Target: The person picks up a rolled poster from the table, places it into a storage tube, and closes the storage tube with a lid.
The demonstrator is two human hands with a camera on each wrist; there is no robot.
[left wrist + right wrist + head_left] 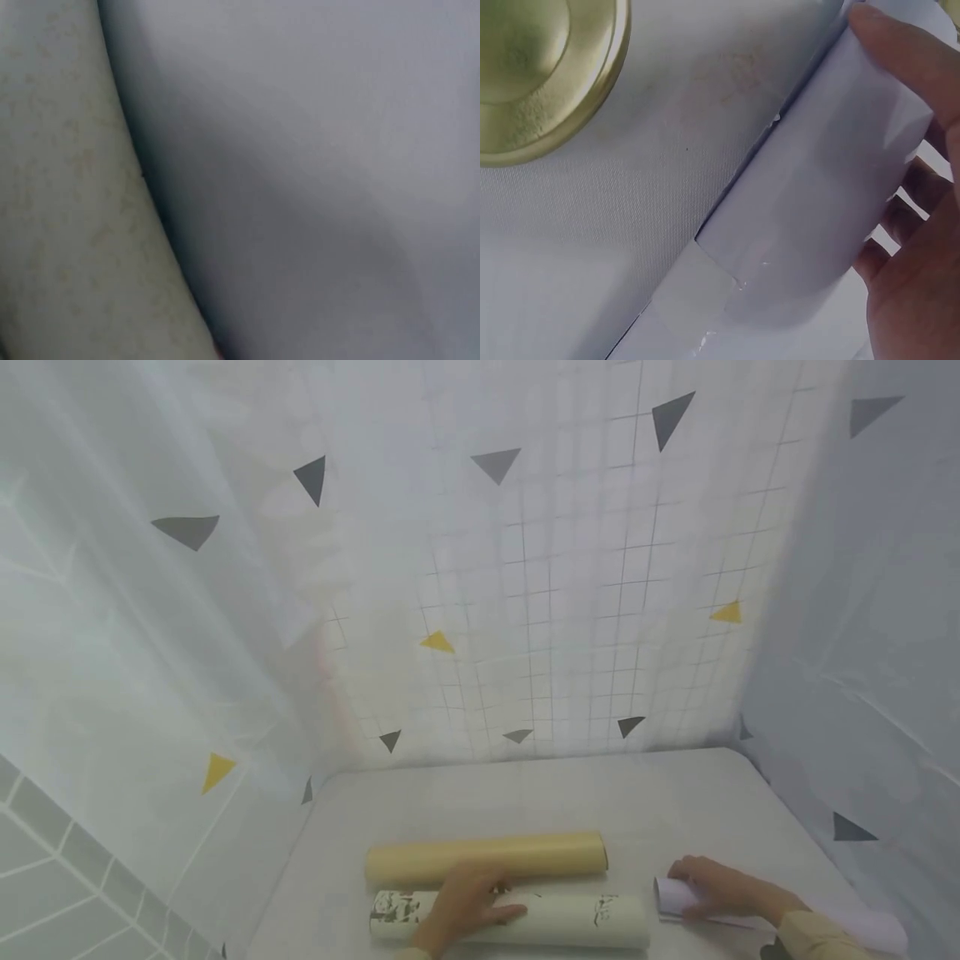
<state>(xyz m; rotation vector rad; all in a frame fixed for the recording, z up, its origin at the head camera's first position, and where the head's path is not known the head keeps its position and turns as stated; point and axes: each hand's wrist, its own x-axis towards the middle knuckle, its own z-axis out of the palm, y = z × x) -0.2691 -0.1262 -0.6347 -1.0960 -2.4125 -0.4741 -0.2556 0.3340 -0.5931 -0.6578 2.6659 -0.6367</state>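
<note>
My left hand lies across a pale paper roll with dark printed marks, holding it with bent fingers over its far side and the thumb along its top. Flecked and blurred, that roll fills the left edge of the left wrist view, where the hand is hidden. At the right, my right hand grips a plain white paper roll near its left end. Its thumb and fingers lie on opposite sides of this white roll in the right wrist view.
Just behind the printed roll lies a yellow roll, parallel to it. All rest on a white tabletop. A round gold metal piece shows in the right wrist view. Pale sheeting with triangles hangs behind and along the sides.
</note>
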